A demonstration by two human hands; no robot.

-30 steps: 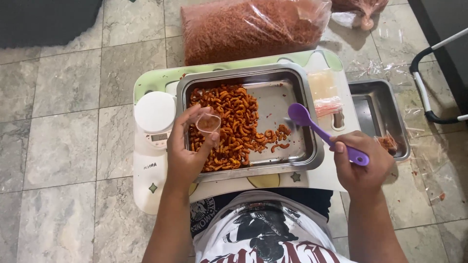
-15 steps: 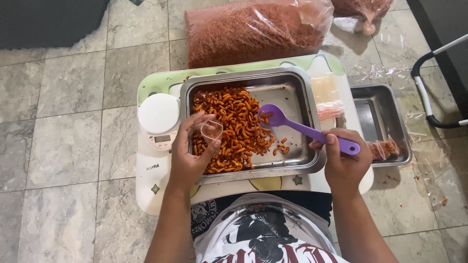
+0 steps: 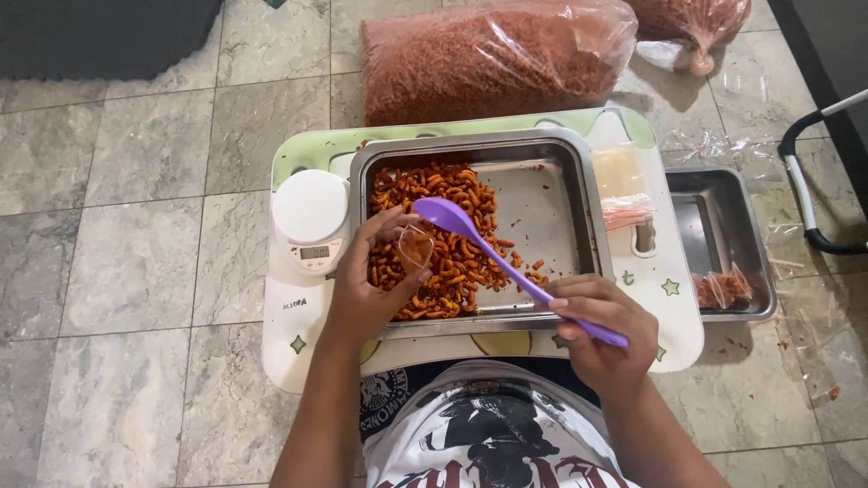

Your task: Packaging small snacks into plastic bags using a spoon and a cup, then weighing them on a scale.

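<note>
While the left hand (image 3: 366,294) pinches a small clear plastic bag (image 3: 414,246) open over the near-left part of the steel tray (image 3: 561,167), the right hand (image 3: 601,330) is closed around the handle of a purple spoon (image 3: 488,253) at the tray's near-right corner. The spoon's bowl lies just beside the mouth of the bag, above the heap of orange snack curls (image 3: 443,226) that fills the left half of the tray; the right half of the tray is mostly bare metal with a few crumbs. The tray sits on a small white table (image 3: 669,325) with a green far edge. Left of the tray, touching the same table, stands a white kitchen scale (image 3: 309,217). Right of the tray lie a stack of clear bags (image 3: 624,194) and, on the floor beyond, a second steel tray (image 3: 723,226) holding filled packets. Beyond the tray on the tiled floor (image 3: 117,262) rests a big plastic sack of snacks (image 3: 488,54).
</note>
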